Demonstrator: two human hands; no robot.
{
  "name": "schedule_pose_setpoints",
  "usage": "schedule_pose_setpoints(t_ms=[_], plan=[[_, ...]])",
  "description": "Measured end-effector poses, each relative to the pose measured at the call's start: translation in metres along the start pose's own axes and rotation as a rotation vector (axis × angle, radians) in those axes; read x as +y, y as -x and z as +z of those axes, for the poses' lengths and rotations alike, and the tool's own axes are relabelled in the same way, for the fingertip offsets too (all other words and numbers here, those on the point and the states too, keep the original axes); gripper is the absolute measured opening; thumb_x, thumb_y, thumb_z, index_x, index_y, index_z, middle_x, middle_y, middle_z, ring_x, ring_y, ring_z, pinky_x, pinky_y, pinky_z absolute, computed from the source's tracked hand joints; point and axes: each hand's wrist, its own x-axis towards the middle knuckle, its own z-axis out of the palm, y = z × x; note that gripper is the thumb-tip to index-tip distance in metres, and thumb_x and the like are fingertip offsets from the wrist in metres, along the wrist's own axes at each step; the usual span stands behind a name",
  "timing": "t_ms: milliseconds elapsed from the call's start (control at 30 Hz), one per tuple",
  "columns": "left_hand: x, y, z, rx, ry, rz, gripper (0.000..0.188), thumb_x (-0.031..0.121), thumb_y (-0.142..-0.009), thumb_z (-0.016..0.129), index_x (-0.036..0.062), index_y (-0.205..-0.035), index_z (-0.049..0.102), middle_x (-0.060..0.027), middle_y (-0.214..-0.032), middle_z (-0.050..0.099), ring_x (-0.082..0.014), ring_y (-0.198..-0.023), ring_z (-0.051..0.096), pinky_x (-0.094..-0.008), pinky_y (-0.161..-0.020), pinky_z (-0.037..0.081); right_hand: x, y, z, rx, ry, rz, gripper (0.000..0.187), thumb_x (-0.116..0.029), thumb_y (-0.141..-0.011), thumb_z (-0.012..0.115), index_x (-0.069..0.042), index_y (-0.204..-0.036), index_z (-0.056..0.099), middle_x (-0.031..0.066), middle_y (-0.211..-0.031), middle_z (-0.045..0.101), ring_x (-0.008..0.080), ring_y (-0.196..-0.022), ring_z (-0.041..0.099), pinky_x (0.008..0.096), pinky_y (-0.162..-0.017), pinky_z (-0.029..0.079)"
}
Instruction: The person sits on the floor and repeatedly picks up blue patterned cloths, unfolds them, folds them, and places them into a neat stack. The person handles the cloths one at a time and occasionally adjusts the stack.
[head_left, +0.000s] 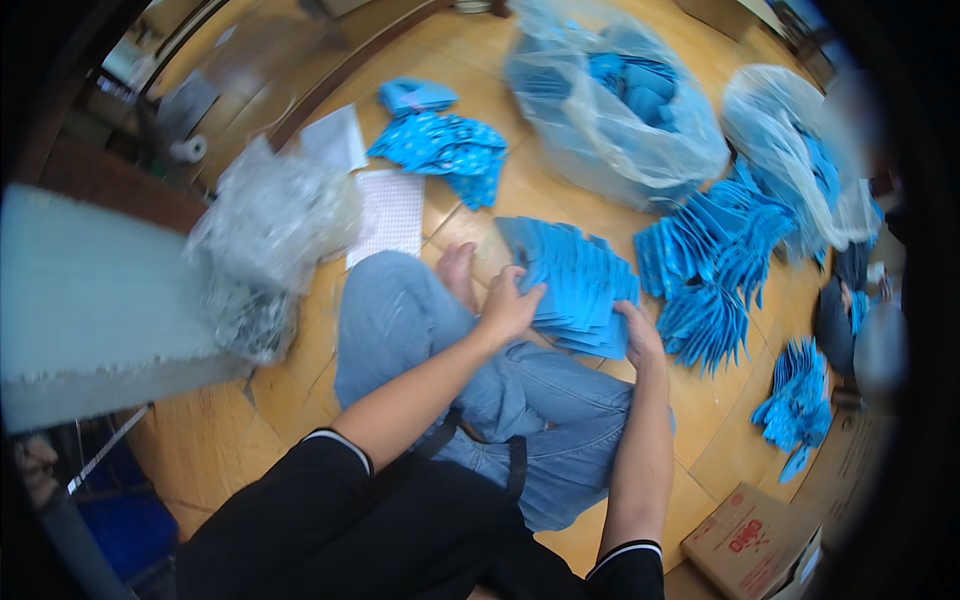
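A fanned-out stack of flat blue pieces (575, 280), which look like fabric or thin sheets, lies in front of my crossed legs, overlapping like steps. My left hand (511, 305) grips its near left edge, fingers bent against the pieces. My right hand (640, 335) closes on its near right edge, thumb over the top. Just right of the stack sit bunches of similar blue patterned pieces (700, 245), folded and standing in rows. Farther off to the left is a smaller pile of blue patterned pieces (445, 150).
Two clear plastic bags, a large one (560, 130) and a smaller one (770, 110), hold more blue pieces. To my left are crumpled plastic bags (270, 210) and a printed sheet (388, 215). Cardboard boxes (745, 540) stand at the lower right. Another person (838, 320) sits at the right edge.
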Motion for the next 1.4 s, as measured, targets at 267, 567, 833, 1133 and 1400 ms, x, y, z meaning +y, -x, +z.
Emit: schedule_pose_setpoints(t_ms=[267, 567, 833, 1133, 1400], plan=[[0.018, 0.076, -0.193, 0.455, -0.241, 0.638, 0.021, 0.019, -0.086, 0.065, 0.0018, -0.098, 0.064, -0.0149, -0.102, 0.064, -0.0315, -0.097, 0.061, -0.0352, -0.086, 0.047, 0.014, -0.013, -0.031, 0.002, 0.028, -0.005, 0.043, -0.011, -0.087, 0.054, -0.001, -0.128, 0.049, 0.011, -0.118, 0.06, 0.0235, -0.105, 0.059, 0.0363, -0.094, 0.047], [-0.193, 0.044, -0.251, 0.427, -0.507, -0.386, 0.023, 0.024, -0.087, 0.063, 0.0031, -0.097, 0.059, -0.0134, -0.092, 0.065, -0.0252, -0.086, 0.063, -0.0377, -0.075, 0.049, 0.027, -0.022, -0.034, 0.12, 0.145, -0.118, 0.043, -0.024, -0.091, 0.048, -0.001, -0.127, 0.048, 0.012, -0.121, 0.058, 0.0256, -0.106, 0.059, 0.0377, -0.094, 0.047], [-0.106, 0.036, -0.261, 0.235, 0.491, -0.014, 0.011, 0.013, -0.093, 0.059, 0.0026, -0.091, 0.055, -0.0018, -0.079, 0.061, -0.0073, -0.071, 0.057, -0.024, -0.062, 0.046, 0.025, -0.017, -0.02, 0.084, 0.07, -0.012, 0.042, -0.03, -0.095, 0.047, 0.002, -0.121, 0.053, 0.0127, -0.116, 0.062, 0.0246, -0.103, 0.061, 0.0377, -0.093, 0.048], [0.027, -0.051, -0.118, -0.073, 0.015, 0.256, 0.016, 0.008, -0.084, 0.061, 0.0016, -0.097, 0.066, -0.0064, -0.085, 0.066, -0.015, -0.077, 0.062, -0.0295, -0.069, 0.05, 0.012, 0.0, 0.004, 0.102, -0.03, 0.024, 0.038, -0.028, -0.091, 0.054, 0.002, -0.115, 0.057, 0.0136, -0.109, 0.065, 0.0248, -0.096, 0.065, 0.0396, -0.086, 0.054], [-0.042, -0.061, 0.012, -0.28, 0.206, -0.41, 0.011, 0.013, -0.086, 0.061, 0.0068, -0.094, 0.066, -0.0016, -0.068, 0.06, -0.0104, -0.051, 0.052, -0.025, -0.041, 0.037, 0.013, -0.006, 0.008, -0.06, -0.191, 0.071, 0.038, -0.028, -0.09, 0.053, 0.0, -0.115, 0.058, 0.0122, -0.103, 0.068, 0.0243, -0.09, 0.068, 0.041, -0.082, 0.056]])
